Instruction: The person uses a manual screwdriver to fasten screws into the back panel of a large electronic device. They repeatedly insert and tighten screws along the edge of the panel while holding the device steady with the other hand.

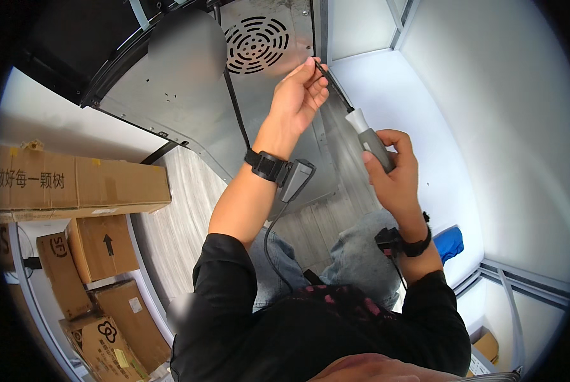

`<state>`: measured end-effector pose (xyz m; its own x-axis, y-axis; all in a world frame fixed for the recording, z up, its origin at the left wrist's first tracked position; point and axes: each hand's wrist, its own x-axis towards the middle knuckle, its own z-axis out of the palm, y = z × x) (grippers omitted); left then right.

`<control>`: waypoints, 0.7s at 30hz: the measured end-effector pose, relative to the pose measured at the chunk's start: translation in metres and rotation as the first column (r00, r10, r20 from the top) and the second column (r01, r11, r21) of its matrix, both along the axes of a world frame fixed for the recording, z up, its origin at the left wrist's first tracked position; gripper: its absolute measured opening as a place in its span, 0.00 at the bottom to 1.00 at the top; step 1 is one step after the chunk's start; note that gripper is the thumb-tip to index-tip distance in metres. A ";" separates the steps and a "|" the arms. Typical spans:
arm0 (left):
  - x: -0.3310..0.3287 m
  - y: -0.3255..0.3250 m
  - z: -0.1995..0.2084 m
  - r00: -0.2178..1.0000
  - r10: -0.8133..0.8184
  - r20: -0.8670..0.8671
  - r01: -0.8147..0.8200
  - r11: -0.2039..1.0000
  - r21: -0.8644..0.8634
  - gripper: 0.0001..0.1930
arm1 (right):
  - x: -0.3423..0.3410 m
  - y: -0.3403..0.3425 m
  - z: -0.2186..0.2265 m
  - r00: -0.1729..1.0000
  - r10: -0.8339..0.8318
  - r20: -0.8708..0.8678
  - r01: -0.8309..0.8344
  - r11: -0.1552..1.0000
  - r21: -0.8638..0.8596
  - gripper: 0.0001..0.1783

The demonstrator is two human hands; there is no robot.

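Observation:
My right hand (396, 175) is wrapped around the grey handle of a screwdriver (359, 121). Its thin black shaft slants up and left toward the right edge of a metal panel (189, 118). At the tip of that shaft, the thumb and fingers of my left hand (299, 95) are pinched together. Whether a small screw sits between those fingertips is too small to tell. A round slotted vent (255, 44) is cut into the panel, just above and left of my left hand.
A black cable (236, 105) hangs down across the panel. Cardboard boxes (107, 248) fill a shelf at the left, with a long carton (81, 181) on top. White walls (507, 127) enclose the right side. Something blue (449, 244) lies beside my right forearm.

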<state>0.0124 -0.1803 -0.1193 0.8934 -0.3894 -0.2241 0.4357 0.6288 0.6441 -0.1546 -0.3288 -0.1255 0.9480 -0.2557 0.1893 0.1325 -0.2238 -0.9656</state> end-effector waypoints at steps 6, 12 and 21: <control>0.003 -0.003 0.004 0.999 0.036 0.001 -0.036 0.999 0.038 0.09 | 0.007 0.020 0.004 0.999 -0.037 0.009 0.036 0.993 0.109 0.16; 0.003 -0.004 0.013 0.997 0.057 -0.054 -0.057 0.998 -0.003 0.08 | 0.008 0.023 0.011 0.999 -0.038 -0.003 0.039 0.995 0.094 0.16; 0.005 -0.003 0.013 0.997 0.052 -0.057 -0.054 0.998 -0.030 0.08 | 0.010 0.024 0.010 0.999 -0.035 0.008 0.034 0.997 0.067 0.16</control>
<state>0.0177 -0.1836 -0.1061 0.8993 -0.3495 -0.2627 0.4360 0.6713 0.5994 -0.1441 -0.3043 -0.1152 0.9368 -0.3003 0.1795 0.1347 -0.1638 -0.9773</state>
